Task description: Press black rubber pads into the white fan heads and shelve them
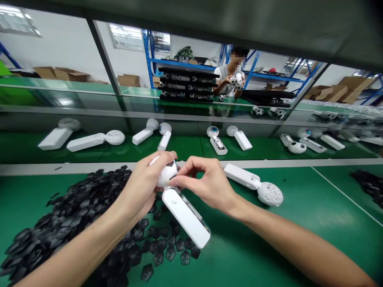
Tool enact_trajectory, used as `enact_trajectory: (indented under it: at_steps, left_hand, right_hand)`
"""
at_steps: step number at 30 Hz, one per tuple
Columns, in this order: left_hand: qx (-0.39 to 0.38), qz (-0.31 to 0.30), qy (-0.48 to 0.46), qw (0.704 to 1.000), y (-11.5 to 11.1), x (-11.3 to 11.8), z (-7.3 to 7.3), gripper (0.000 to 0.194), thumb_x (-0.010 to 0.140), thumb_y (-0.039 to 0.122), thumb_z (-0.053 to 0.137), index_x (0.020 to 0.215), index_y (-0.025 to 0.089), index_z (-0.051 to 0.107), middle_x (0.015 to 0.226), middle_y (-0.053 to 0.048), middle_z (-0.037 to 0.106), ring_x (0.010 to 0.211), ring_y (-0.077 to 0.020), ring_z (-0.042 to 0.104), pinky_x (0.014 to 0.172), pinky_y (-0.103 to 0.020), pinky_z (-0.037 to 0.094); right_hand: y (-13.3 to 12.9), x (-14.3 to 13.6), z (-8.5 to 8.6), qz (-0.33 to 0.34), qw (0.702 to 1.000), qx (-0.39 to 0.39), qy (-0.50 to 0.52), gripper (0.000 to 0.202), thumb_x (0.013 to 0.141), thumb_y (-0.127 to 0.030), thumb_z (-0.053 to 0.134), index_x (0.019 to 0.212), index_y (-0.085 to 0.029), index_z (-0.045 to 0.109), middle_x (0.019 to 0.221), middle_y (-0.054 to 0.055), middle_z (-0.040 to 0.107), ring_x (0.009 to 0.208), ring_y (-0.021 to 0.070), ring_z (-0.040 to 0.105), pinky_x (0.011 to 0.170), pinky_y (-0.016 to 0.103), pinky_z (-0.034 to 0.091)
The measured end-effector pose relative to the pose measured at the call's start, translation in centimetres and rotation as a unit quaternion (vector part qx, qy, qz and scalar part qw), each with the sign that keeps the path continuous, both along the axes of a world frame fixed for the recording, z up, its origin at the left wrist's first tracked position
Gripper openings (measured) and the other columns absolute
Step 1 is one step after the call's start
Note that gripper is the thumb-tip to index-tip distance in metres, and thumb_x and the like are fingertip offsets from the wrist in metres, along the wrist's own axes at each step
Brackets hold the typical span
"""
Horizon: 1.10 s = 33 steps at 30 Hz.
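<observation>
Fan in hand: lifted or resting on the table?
Lifted. The left hand grips the fan by its head, the right hand pinches there, and its handle hangs over the black pieces.

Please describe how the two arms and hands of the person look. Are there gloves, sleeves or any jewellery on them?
Both are bare. The left hand and the right hand wear no gloves, and no ring shows on the visible fingers. The forearms are uncovered up to the picture's lower edge, so no sleeve is in view. No watch, bracelet or wrist strap shows on either wrist. Fingernails look short and plain.
</observation>
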State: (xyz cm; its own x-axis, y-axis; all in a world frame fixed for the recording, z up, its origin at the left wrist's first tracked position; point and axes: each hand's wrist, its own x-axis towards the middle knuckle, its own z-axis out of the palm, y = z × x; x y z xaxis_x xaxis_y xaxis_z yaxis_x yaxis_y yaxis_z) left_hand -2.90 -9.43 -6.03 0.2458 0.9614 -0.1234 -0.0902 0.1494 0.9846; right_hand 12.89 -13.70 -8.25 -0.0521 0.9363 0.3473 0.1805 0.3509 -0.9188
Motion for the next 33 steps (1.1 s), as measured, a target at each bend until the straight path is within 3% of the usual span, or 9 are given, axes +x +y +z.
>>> enact_trajectory:
  at_steps: [6, 9, 14, 20, 24, 27, 29, 31, 33]
  left_hand:
    - [0.072, 0.02, 0.069, 0.995, -0.8, 0.0, 0.3, 0.03, 0.067, 0.047, 0.08, 0.077, 0.019, 0.075, 0.076, -0.005, 0.064, 0.059, -0.0154, 0.052, 0.042, -0.021, 0.039]
    - [0.077, 0.022, 0.096, 0.992, -1.0, -0.1, 0.3, 0.033, 0.069, 0.052, 0.078, 0.078, 0.02, 0.075, 0.074, -0.005, 0.064, 0.058, -0.0161, 0.05, 0.041, -0.021, 0.038]
    - [0.075, 0.048, 0.092, 0.992, -1.2, 0.1, 0.9, 0.038, 0.066, 0.055, 0.081, 0.084, 0.022, 0.076, 0.077, -0.006, 0.066, 0.056, -0.0164, 0.051, 0.038, -0.022, 0.039]
    - [0.098, 0.014, 0.048, 0.994, -1.4, 0.3, 1.2, 0.034, 0.071, 0.053, 0.083, 0.081, 0.022, 0.075, 0.075, -0.004, 0.065, 0.053, -0.0136, 0.051, 0.037, -0.019, 0.04]
    - [0.099, 0.004, 0.052, 0.994, -0.9, -0.3, 0.8, 0.04, 0.07, 0.057, 0.086, 0.086, 0.023, 0.073, 0.076, -0.004, 0.068, 0.054, -0.0205, 0.065, 0.042, -0.025, 0.052]
    - [0.104, 0.008, 0.038, 0.994, -0.3, -0.9, 1.1, 0.041, 0.072, 0.059, 0.086, 0.087, 0.023, 0.072, 0.077, -0.006, 0.07, 0.058, -0.0294, 0.073, 0.046, -0.034, 0.06]
    - [0.13, 0.002, 0.034, 0.991, -0.3, -1.1, 1.4, 0.039, 0.072, 0.058, 0.086, 0.084, 0.023, 0.073, 0.076, -0.006, 0.07, 0.057, -0.0269, 0.071, 0.048, -0.036, 0.063]
    - [0.15, -0.035, 0.04, 0.987, -0.6, -0.9, 1.6, 0.037, 0.073, 0.056, 0.086, 0.083, 0.023, 0.073, 0.077, -0.006, 0.071, 0.058, -0.0238, 0.068, 0.051, -0.034, 0.063]
    - [0.164, -0.082, 0.054, 0.982, -1.5, -0.5, 1.6, 0.034, 0.077, 0.055, 0.083, 0.084, 0.023, 0.073, 0.074, -0.005, 0.071, 0.058, -0.0211, 0.066, 0.049, -0.028, 0.057]
  right_hand:
    - [-0.2, -0.1, 0.4, 0.036, 0.992, -0.096, 0.078, 0.055, 0.064, -0.046, 0.102, 0.081, -0.024, 0.054, 0.069, -0.004, 0.074, 0.067, 0.0189, 0.07, 0.06, 0.028, 0.049]
    - [-0.4, 0.2, 0.9, 0.043, 0.991, -0.111, 0.066, 0.061, 0.065, -0.053, 0.1, 0.083, -0.026, 0.048, 0.068, -0.005, 0.071, 0.068, 0.02, 0.071, 0.058, 0.027, 0.047]
    - [-0.9, 0.2, 0.9, -0.03, 0.996, 0.006, -0.089, 0.054, 0.083, -0.064, 0.086, 0.086, -0.025, 0.048, 0.076, -0.006, 0.067, 0.067, 0.0142, 0.061, 0.062, 0.026, 0.041]
    - [-0.7, 0.5, 2.0, -0.095, 0.951, 0.066, -0.288, 0.043, 0.089, -0.055, 0.085, 0.093, -0.024, 0.055, 0.087, -0.002, 0.073, 0.078, 0.0162, 0.067, 0.065, 0.028, 0.036]
    - [-1.0, 5.3, 3.5, -0.015, 0.923, -0.068, -0.379, 0.033, 0.097, -0.052, 0.077, 0.111, -0.026, 0.063, 0.114, 0.0, 0.077, 0.103, 0.0196, 0.071, 0.082, 0.028, 0.048]
    - [-2.6, 10.5, 3.4, -0.113, 0.794, -0.224, -0.554, 0.051, 0.09, -0.036, 0.084, 0.133, -0.02, 0.063, 0.142, 0.017, 0.068, 0.133, 0.0369, 0.06, 0.097, 0.04, 0.046]
    - [-3.6, 13.2, 3.0, -0.123, 0.758, -0.292, -0.57, 0.04, 0.079, -0.023, 0.086, 0.114, -0.011, 0.07, 0.115, 0.024, 0.076, 0.109, 0.044, 0.07, 0.083, 0.043, 0.048]
    - [-3.7, 14.7, 2.7, -0.102, 0.759, -0.32, -0.558, 0.028, 0.074, -0.02, 0.086, 0.097, -0.012, 0.073, 0.096, 0.02, 0.077, 0.091, 0.0403, 0.072, 0.072, 0.039, 0.046]
    - [-2.7, 14.6, 2.7, -0.076, 0.789, -0.315, -0.523, 0.028, 0.075, -0.026, 0.084, 0.098, -0.015, 0.073, 0.093, 0.014, 0.078, 0.085, 0.0337, 0.072, 0.068, 0.035, 0.046]
